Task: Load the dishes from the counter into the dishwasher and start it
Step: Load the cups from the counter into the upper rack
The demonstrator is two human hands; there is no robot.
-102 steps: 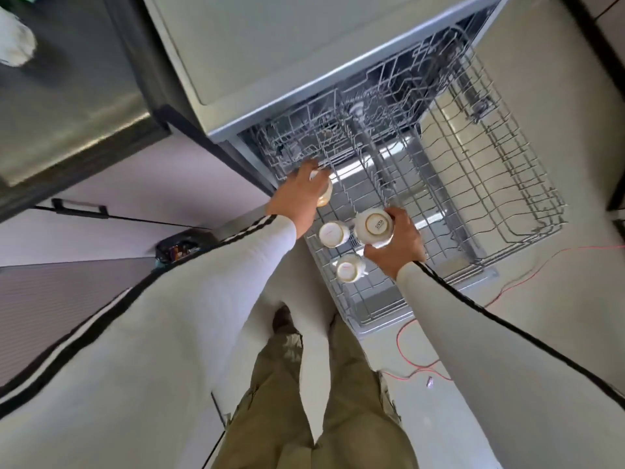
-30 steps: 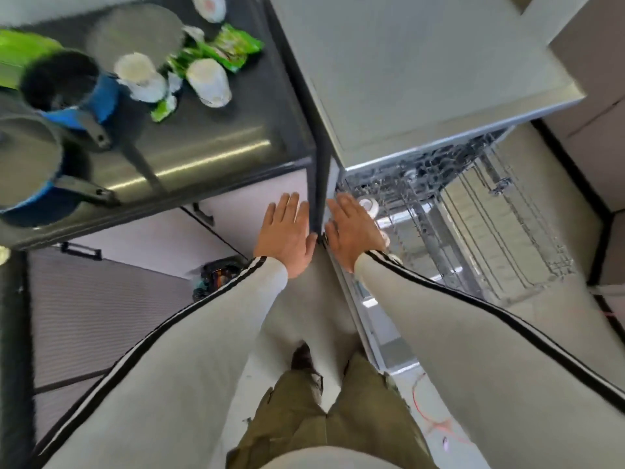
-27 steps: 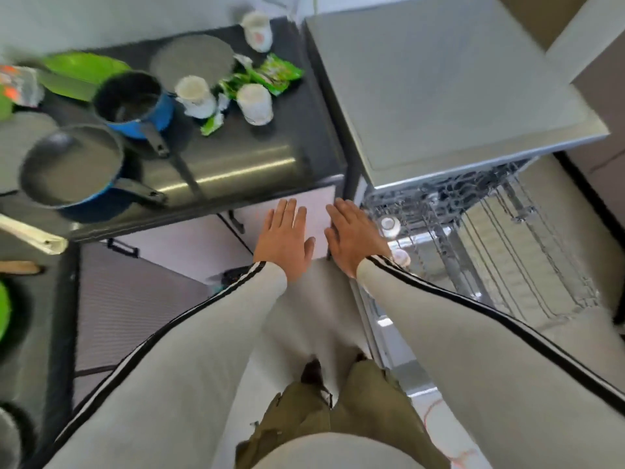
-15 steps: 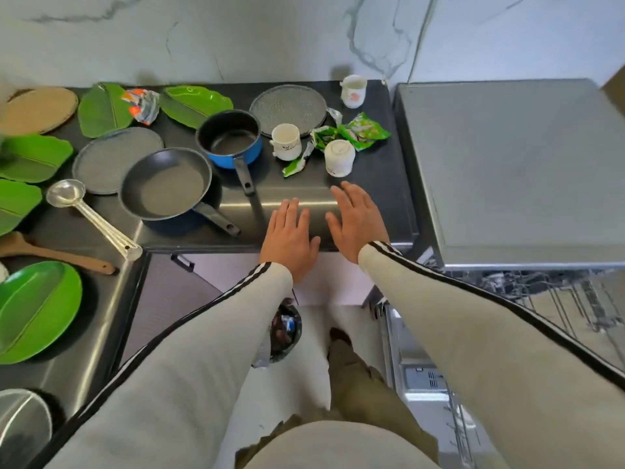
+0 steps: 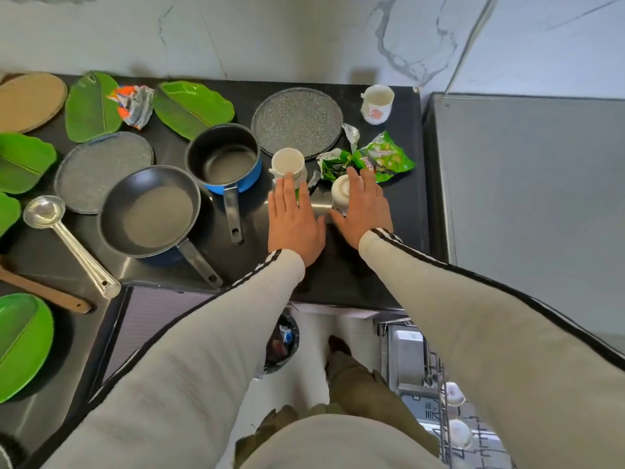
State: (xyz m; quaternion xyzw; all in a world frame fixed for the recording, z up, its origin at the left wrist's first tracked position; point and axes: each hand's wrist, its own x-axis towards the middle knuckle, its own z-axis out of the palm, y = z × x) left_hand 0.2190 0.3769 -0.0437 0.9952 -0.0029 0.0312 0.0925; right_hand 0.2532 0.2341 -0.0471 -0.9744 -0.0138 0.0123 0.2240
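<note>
Over the black counter (image 5: 338, 282) both my hands are stretched out flat, palms down, fingers straight and holding nothing. My left hand (image 5: 294, 221) points at the upright cup (image 5: 287, 164). The fingertips overlap its near side, but I cannot tell whether they touch it. My right hand (image 5: 365, 211) is spread beside the inverted cup (image 5: 341, 192), which sits between my thumb and forefinger, and no finger is curled round it.

A third cup, the back cup (image 5: 377, 104), stands near the wall at the counter's right rear corner. A crumpled green wrapper (image 5: 375, 159) lies between it and my right hand. A grey plate (image 5: 297, 121) lies just behind the upright cup, and a blue saucepan (image 5: 223, 159) stands to that cup's left with its handle towards me. Further left are a frying pan (image 5: 152, 211), a second grey plate (image 5: 101, 167) partly under the pan's rim, and a steel ladle (image 5: 64, 238). Green leaf plates (image 5: 194, 108) are spread along the back and the left edge, with an orange wrapper (image 5: 133, 104) between two of them. A wooden spatula (image 5: 44, 292) lies near the ladle's handle.

To my right stands the dishwasher (image 5: 531, 204), its grey top level with the counter. Below my right sleeve its rack (image 5: 439, 414) is pulled out, and two loaded cups (image 5: 453, 394) sit in it. A bin (image 5: 280, 343) stands on the floor under the counter edge.
</note>
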